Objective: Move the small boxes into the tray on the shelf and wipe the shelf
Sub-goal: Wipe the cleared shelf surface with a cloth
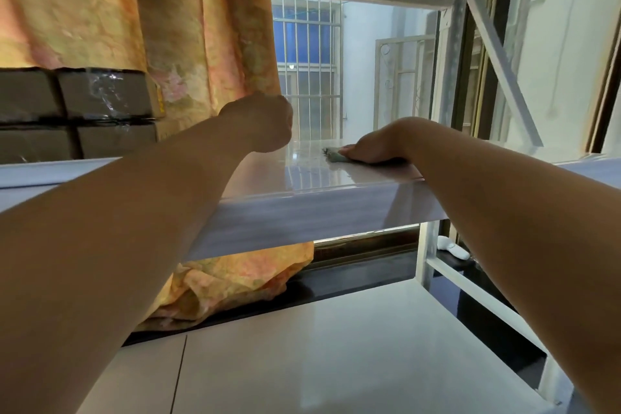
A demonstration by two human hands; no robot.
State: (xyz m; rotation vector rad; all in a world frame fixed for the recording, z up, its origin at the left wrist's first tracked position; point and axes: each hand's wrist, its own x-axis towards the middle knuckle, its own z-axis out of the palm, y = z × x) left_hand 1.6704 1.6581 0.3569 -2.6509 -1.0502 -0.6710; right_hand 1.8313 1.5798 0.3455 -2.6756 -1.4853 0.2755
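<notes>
Under the right hand (376,146), pressed flat with fingers together, a greenish cloth (334,155) lies on the glossy white shelf (302,175). Left of it, the left hand (265,123) hovers, curled into a loose fist. Brown cardboard boxes (100,94) sit stacked further left.

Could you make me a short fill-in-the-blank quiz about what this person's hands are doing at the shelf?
1. The right hand presses a greenish cloth flat on the ____.
2. The left hand is closed into a ____, raised above the surface.
3. Stacked at the far left are brown cardboard ____.
4. Behind the left hand hangs an orange patterned ____.

Missing words: shelf; fist; boxes; curtain
</notes>
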